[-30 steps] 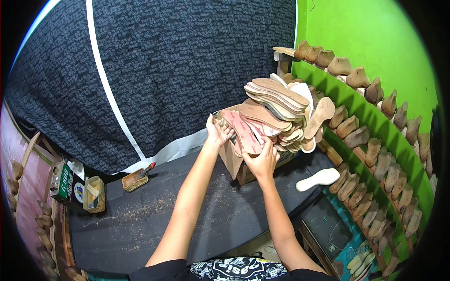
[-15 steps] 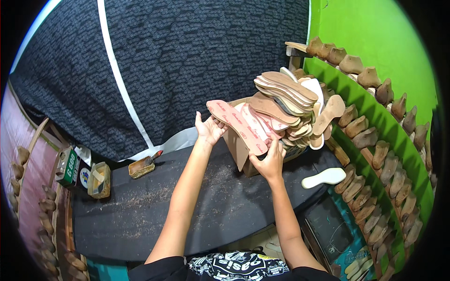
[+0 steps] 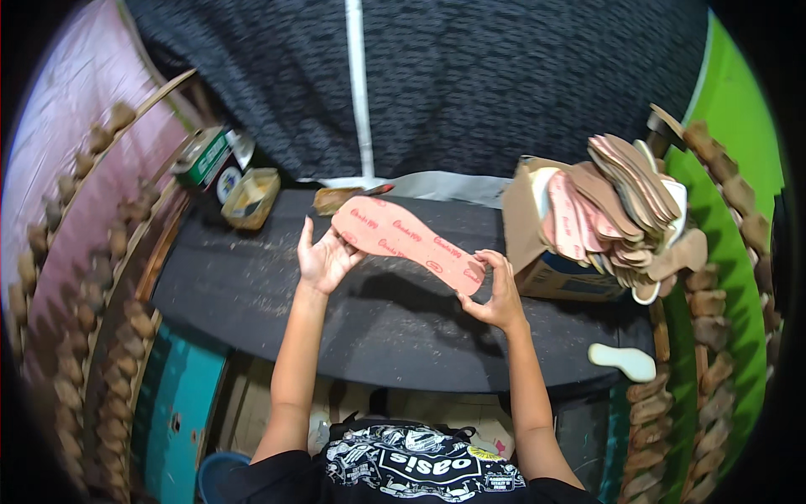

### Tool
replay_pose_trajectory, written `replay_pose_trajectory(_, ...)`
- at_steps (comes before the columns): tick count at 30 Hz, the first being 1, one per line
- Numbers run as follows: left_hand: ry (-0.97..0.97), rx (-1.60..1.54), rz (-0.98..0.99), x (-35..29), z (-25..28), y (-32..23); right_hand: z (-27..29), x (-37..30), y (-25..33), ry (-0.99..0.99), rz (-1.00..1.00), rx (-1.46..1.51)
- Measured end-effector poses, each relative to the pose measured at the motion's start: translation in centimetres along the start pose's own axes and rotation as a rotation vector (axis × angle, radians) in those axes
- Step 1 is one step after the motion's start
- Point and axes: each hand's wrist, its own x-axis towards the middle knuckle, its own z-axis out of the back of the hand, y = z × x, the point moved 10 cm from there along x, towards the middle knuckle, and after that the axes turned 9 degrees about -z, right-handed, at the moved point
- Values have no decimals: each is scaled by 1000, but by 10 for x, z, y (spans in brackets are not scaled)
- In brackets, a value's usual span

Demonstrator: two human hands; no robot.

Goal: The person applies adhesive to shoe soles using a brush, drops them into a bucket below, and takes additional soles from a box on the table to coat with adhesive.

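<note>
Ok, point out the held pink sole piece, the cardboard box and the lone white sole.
Pink sole piece (image 3: 409,242): head view, middle of its printed face.
Cardboard box (image 3: 522,214): head view, brown panel on its left side.
White sole (image 3: 623,359): head view, middle of its upper face.

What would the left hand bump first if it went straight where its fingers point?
Most likely the pink insole. The left hand has its fingertips right at the insole's wider end, though whether they already touch its underside is hard to tell.

Held insole (image 3: 410,242) hangs over the table (image 3: 378,349); room in front. Overfilled box (image 3: 524,225) blocks right rear, tin (image 3: 204,161) and tub (image 3: 243,221) left rear.
</note>
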Motion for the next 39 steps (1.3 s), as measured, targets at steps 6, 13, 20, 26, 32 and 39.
replay_pose_trajectory(6,-230,90,-94,-100,80,-60,-97,-5,20,276,68,128)
replay_pose_trajectory(13,-417,-48,-134,-149,156,-78,-181,-14,18,559,14,200)
replay_pose_trajectory(20,-411,-23,-75,-137,184,-91,-210,-1,9,632,8,100)
replay_pose_trajectory(26,-328,-1,27,-114,185,-94,-218,37,-60,237,-510,542)
replay_pose_trajectory(32,-296,5,92,-96,182,-97,-251,71,-107,20,-830,818)
replay_pose_trajectory(39,-295,7,165,-90,201,-104,-290,109,-129,-133,-970,1100)
